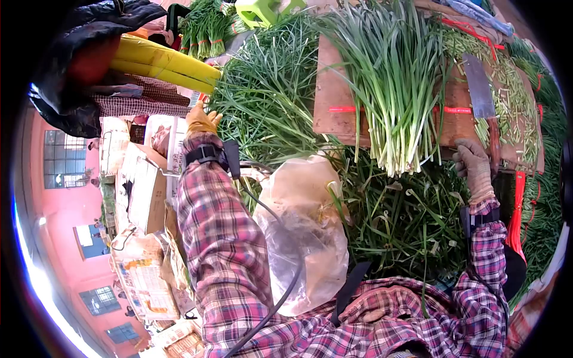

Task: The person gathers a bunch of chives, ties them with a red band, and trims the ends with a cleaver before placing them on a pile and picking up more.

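Plaid sleeves [227, 250] lead to hands: right [474, 164] grips upward-pointing cleaver [480, 95], left [200, 119] spread.

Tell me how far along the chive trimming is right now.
Done, by the look of it: cut stubs litter the wooden board, and tied bunches stand behind. In hand: one bundle lies across the board; the right hand is at the cleaver handle, and the left hand reaches into the loose pile. Left: that big untied heap around the board.

Matt unfinished wood worktop [334, 113], dull grey metal cleaver blade [479, 89], knitted cloth gloves, woven plaid cloth sleeves, translucent crinkled plastic bag [304, 238], glossy yellow plastic sheet [164, 62]
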A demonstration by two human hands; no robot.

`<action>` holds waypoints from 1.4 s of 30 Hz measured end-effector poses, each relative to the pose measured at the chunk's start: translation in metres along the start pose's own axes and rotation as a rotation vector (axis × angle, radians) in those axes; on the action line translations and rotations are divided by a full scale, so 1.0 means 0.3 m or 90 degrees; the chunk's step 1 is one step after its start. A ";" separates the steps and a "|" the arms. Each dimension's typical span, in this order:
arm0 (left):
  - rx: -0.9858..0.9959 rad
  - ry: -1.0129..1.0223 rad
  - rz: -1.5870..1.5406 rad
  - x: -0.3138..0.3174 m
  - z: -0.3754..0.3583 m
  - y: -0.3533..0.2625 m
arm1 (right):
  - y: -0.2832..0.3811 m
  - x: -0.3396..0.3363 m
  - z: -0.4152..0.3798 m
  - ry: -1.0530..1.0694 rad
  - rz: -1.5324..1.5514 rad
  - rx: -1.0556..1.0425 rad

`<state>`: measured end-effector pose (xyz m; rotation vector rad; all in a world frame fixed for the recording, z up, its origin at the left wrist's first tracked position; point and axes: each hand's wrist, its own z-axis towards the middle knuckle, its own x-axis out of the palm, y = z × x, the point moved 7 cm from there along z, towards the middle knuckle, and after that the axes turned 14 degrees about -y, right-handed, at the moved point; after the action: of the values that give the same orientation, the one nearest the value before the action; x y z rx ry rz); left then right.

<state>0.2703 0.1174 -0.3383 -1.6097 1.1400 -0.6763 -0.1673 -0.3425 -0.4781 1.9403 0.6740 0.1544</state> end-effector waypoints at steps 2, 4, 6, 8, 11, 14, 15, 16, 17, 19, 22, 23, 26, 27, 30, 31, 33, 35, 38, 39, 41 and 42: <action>0.069 0.014 0.015 0.060 0.039 0.040 | -0.009 -0.001 -0.007 -0.010 -0.002 0.002; 0.223 0.114 0.117 0.194 -0.194 0.091 | 0.030 0.013 -0.028 0.004 0.007 -0.018; 0.079 0.527 0.200 0.390 -0.427 0.388 | 0.133 0.035 -0.075 0.014 0.007 -0.026; 0.020 0.455 0.319 0.404 -0.543 0.512 | 0.151 0.061 -0.052 0.010 0.144 0.041; 0.010 0.375 0.274 0.422 -0.503 0.626 | 0.122 0.090 0.011 -0.087 0.286 0.130; 0.023 0.318 0.298 0.421 -0.494 0.619 | 0.099 0.121 0.093 -0.077 0.423 0.162; -0.029 0.298 0.292 0.417 -0.477 0.641 | 0.070 0.129 0.148 -0.063 0.473 0.148; -0.079 0.278 0.285 0.420 -0.472 0.644 | 0.079 0.135 0.161 -0.056 0.471 0.152; -0.105 0.266 0.252 0.420 -0.470 0.638 | 0.082 0.145 0.171 -0.048 0.471 0.170; -0.099 0.226 0.232 0.431 -0.469 0.631 | 0.092 0.153 0.163 -0.037 0.451 0.170; -0.142 0.191 0.103 0.458 -0.435 0.673 | 0.157 0.139 0.118 -0.064 0.349 0.056; -0.183 0.184 0.043 0.461 -0.458 0.676 | 0.159 0.133 0.125 -0.098 0.313 0.045; -0.241 0.132 -0.052 0.443 -0.483 0.680 | 0.173 0.135 0.158 -0.042 0.238 -0.029; -0.230 0.101 -0.059 0.429 -0.472 0.681 | 0.180 0.145 0.162 0.013 0.259 -0.053; -0.190 0.068 -0.058 0.372 -0.413 0.688 | 0.244 0.165 0.084 0.039 0.210 -0.088; -0.142 0.123 -0.007 0.373 -0.409 0.666 | 0.255 0.168 0.064 0.060 0.193 -0.091; -0.105 0.192 0.056 0.373 -0.417 0.646 | 0.252 0.173 0.070 0.049 0.163 -0.108; -0.057 0.190 0.114 0.356 -0.401 0.631 | 0.246 0.168 0.083 0.023 0.124 -0.139; 0.012 0.192 0.207 0.363 -0.433 0.585 | 0.227 0.154 0.113 0.011 0.003 -0.218; 0.027 0.231 0.247 0.375 -0.458 0.569 | 0.228 0.150 0.119 0.001 0.002 -0.334; 0.037 0.291 0.298 0.395 -0.471 0.578 | 0.221 0.152 0.120 -0.045 -0.007 -0.263; 0.035 0.289 0.296 0.406 -0.468 0.575 | 0.208 0.147 0.122 -0.093 -0.014 -0.193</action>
<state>0.1396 -0.0588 -0.4655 -1.1051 1.7390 -0.7694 -0.0920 -0.3681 -0.4491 1.6347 0.5405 0.0938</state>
